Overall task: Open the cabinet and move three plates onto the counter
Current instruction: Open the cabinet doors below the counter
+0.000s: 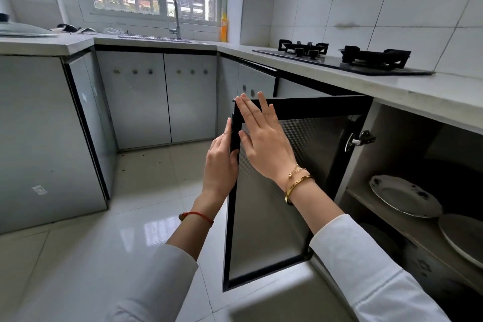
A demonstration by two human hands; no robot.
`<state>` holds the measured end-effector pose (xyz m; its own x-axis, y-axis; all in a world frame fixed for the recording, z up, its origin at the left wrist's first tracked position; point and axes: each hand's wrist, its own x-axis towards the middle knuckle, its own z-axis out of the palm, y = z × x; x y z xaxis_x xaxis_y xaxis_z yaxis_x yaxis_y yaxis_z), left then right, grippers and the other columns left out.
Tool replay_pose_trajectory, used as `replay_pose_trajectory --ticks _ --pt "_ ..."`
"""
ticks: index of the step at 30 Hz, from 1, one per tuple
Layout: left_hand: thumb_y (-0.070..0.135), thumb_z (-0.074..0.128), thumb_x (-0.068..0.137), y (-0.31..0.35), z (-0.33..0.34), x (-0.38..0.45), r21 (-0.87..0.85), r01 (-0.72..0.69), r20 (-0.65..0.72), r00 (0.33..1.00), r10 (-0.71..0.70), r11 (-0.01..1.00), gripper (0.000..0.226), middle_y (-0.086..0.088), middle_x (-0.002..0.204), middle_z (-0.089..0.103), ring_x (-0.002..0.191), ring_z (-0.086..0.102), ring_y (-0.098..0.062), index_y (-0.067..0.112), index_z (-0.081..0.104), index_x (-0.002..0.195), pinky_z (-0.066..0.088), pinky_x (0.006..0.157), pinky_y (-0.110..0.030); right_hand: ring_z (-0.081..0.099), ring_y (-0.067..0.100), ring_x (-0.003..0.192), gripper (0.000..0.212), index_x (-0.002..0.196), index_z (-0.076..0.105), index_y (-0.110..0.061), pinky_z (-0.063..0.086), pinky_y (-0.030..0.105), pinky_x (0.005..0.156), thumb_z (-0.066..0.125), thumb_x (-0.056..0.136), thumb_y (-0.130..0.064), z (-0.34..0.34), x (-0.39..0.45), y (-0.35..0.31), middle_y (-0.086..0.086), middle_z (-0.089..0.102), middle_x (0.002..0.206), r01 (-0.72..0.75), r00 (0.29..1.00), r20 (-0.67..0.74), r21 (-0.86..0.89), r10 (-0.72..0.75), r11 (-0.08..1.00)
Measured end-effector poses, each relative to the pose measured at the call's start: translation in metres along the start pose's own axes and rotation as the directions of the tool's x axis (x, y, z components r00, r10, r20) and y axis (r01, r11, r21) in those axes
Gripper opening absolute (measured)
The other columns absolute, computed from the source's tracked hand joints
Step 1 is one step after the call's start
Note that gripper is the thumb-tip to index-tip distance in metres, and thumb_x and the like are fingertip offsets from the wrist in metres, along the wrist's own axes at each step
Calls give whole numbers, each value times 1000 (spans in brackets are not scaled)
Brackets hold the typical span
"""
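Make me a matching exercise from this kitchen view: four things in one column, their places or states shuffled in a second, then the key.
1. cabinet door
2. plate
3. yellow bottle
4. right hand

A. lies flat on the door's inner panel
B. stands by the window
C. swung open
D. sits on the cabinet shelf

Pairs: 1-C, 2-D, 3-B, 4-A

Cabinet shelf (386, 213) carries two plates flat: patterned plate (403, 195) toward the back, plain plate (462, 236) nearer (partly cut off); counter (431, 97) above bears gas hob (347, 59).
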<state>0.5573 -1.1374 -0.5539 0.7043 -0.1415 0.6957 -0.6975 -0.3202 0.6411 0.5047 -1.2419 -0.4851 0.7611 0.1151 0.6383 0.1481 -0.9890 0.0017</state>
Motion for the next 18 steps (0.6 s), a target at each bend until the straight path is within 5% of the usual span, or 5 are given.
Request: replay_pose_trajectory --ticks 10,18 --pt "1 61 89 17 -1 -21 2 -22 -77 997 22 1000 72 -8 153 37 144 32 -18 10 26 151 28 119 -33 -12 15 151 60 154 9 -18 -6 36 124 37 102 -27 -34 -35 4 -5 7 164 -87 995 -44 41 88 995" --pt "9 56 95 48 22 -42 -120 -321 -48 947 318 939 50 -7 146 48 140 40 -18 5 42 143 33 116 -42 -4 17 152 58 154 15 -18 3 42 125 38 102 -28 -75 -101 44 -1 15 162 -281 958 -82 -69 276 957"
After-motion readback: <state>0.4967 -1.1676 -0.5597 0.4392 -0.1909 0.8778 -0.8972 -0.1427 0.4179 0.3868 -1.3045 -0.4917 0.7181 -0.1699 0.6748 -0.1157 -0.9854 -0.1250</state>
